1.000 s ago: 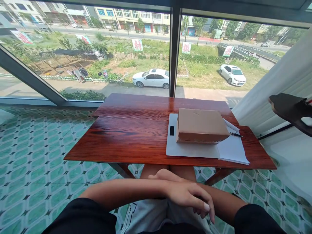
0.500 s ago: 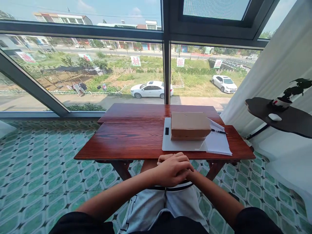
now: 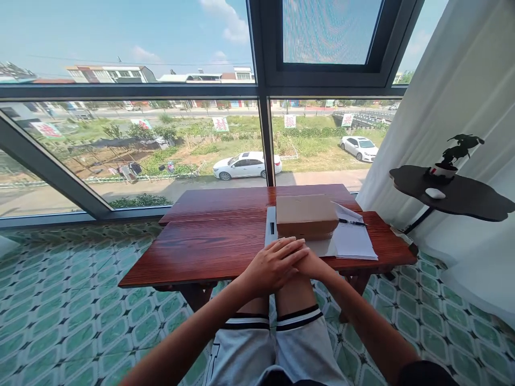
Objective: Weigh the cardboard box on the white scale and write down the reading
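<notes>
Left hand (image 3: 273, 265) laid flat over the right hand (image 3: 311, 264) at the near edge of the red-brown wooden tabletop (image 3: 209, 249), both holding nothing, fingers loosely extended. Just beyond them, flat brown cardboard box (image 3: 306, 215) resting on a white rectangular scale (image 3: 272, 232), long axis running left to right across the tabletop. Beside the box on the right, white paper sheets (image 3: 354, 241) with a black pen (image 3: 352, 222) on top.
</notes>
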Available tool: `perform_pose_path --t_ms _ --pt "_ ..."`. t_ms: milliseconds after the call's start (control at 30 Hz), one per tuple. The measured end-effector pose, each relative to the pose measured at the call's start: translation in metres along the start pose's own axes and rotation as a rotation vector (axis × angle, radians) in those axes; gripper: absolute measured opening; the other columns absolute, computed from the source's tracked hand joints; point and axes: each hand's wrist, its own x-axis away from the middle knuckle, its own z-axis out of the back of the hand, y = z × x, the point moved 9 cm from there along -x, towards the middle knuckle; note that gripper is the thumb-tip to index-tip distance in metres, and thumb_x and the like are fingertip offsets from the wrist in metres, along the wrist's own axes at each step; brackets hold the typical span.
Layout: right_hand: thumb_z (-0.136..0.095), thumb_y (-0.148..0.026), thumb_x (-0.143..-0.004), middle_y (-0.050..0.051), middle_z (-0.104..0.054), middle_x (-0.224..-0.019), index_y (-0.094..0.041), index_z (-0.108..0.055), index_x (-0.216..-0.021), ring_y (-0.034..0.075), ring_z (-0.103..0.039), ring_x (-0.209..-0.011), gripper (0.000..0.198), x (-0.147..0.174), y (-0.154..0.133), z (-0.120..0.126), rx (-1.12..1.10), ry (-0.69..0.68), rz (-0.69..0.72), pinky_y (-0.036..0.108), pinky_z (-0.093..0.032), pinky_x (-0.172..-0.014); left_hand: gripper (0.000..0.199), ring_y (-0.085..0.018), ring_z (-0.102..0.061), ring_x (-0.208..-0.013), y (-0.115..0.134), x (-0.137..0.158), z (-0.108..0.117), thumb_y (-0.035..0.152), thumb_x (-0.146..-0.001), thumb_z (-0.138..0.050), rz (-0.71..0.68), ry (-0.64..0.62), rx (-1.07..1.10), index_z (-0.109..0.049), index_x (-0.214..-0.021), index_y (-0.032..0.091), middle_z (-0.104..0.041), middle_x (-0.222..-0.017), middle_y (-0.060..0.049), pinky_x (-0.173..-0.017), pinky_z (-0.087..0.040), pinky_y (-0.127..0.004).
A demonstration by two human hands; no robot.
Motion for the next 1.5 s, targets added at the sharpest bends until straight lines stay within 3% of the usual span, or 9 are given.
perform_pose_path --t_ms 100,167,300,400,533,700,1100,1267,1500 --pt "-0.044 -0.040 -0.086 0.001 -0.070 -0.077 -0.014 -0.073 -0.097 0.013 -0.062 -0.068 0.040 -0.004 -0.009 0.036 -0.070 0.090 -0.079 0.020 -0.052 -0.057 0.054 -0.024 -0.041 -0.147 -0.021 0.003 0.008 0.028 -0.100 -0.043 0.097 0.126 0.040 -0.039 -0.154 0.022 -0.052 -0.153 -0.010 -0.118 -0.041 -0.044" --pt "-0.040 -0.040 -0.090 0.003 -0.068 -0.082 -0.015 -0.069 -0.107 0.014 -0.062 -0.071 0.042 0.000 -0.012 0.077 -0.090 0.298 -0.090 0.021 -0.049 -0.054 0.054 -0.023 -0.044 -0.145 -0.041 0.008 0.015 0.028 -0.099 -0.044 0.222 0.232 0.082 -0.041 -0.152 0.022 -0.054 -0.151 -0.011 -0.119 -0.040 -0.044" --pt "-0.040 -0.039 -0.095 0.010 -0.067 -0.107 -0.017 -0.064 -0.110 0.020 -0.062 -0.101 0.036 0.023 -0.022 0.152 0.098 0.781 0.080 0.033 -0.051 -0.087 0.055 -0.025 -0.046 -0.143 -0.089 0.021 0.015 0.032 -0.094 -0.050 0.571 0.429 0.290 -0.047 -0.148 0.021 -0.053 -0.151 -0.012 -0.123 -0.034 -0.048" --pt "-0.043 -0.041 -0.093 0.016 -0.063 -0.122 -0.015 -0.062 -0.117 0.026 -0.058 -0.115 0.040 0.031 -0.010 0.173 0.271 0.936 0.103 0.044 -0.046 -0.099 0.061 -0.027 -0.044 -0.144 -0.122 0.028 -0.005 0.036 -0.090 -0.056 0.799 0.538 0.523 -0.046 -0.148 0.019 -0.048 -0.154 -0.013 -0.121 -0.036 -0.048" --pt "-0.046 -0.047 -0.087 0.020 -0.054 -0.140 -0.012 -0.055 -0.131 0.030 -0.050 -0.131 0.057 0.023 0.039 0.177 0.180 0.942 -0.056 0.050 -0.037 -0.112 0.065 -0.028 -0.046 -0.144 -0.148 0.025 -0.034 0.042 -0.093 -0.050 0.917 0.579 0.641 -0.038 -0.151 0.015 -0.042 -0.157 -0.019 -0.114 -0.045 -0.045" --pt "-0.047 -0.061 -0.081 0.022 -0.050 -0.146 -0.009 -0.049 -0.137 0.030 -0.047 -0.137 0.076 0.014 0.083 0.168 -0.060 0.899 -0.232 0.046 -0.033 -0.118 0.067 -0.028 -0.046 -0.144 -0.163 0.022 -0.055 0.052 -0.095 -0.050 0.987 0.604 0.728 -0.039 -0.151 0.018 -0.042 -0.158 -0.019 -0.115 -0.041 -0.043" --pt "-0.039 -0.070 -0.082 0.020 -0.049 -0.150 -0.005 -0.050 -0.143 0.030 -0.043 -0.143 0.090 0.007 0.083 0.156 0.018 0.771 -0.285 0.042 -0.032 -0.120 0.061 -0.026 -0.054 -0.136 -0.158 0.006 -0.079 0.050 -0.096 -0.049 0.978 0.541 0.838 -0.045 -0.145 0.014 -0.051 -0.151 -0.019 -0.112 -0.044 -0.039" --pt "-0.034 -0.068 -0.082 0.020 -0.048 -0.151 -0.004 -0.050 -0.143 0.030 -0.042 -0.144 0.089 0.006 0.088 0.156 0.031 0.765 -0.312 0.042 -0.028 -0.122 0.068 -0.031 -0.044 -0.145 -0.154 0.008 -0.080 0.052 -0.097 -0.045 1.052 0.510 0.801 -0.038 -0.152 0.013 -0.039 -0.160 -0.021 -0.120 -0.035 -0.046" --pt "-0.035 -0.066 -0.085 0.021 -0.057 -0.140 -0.013 -0.059 -0.128 0.032 -0.049 -0.136 0.072 0.009 0.098 0.156 0.060 0.788 -0.357 0.046 -0.037 -0.114 0.065 -0.027 -0.033 -0.153 -0.140 0.000 -0.074 0.053 -0.099 -0.036 1.035 0.474 0.785 -0.038 -0.154 0.019 -0.040 -0.161 -0.013 -0.125 -0.025 -0.044"
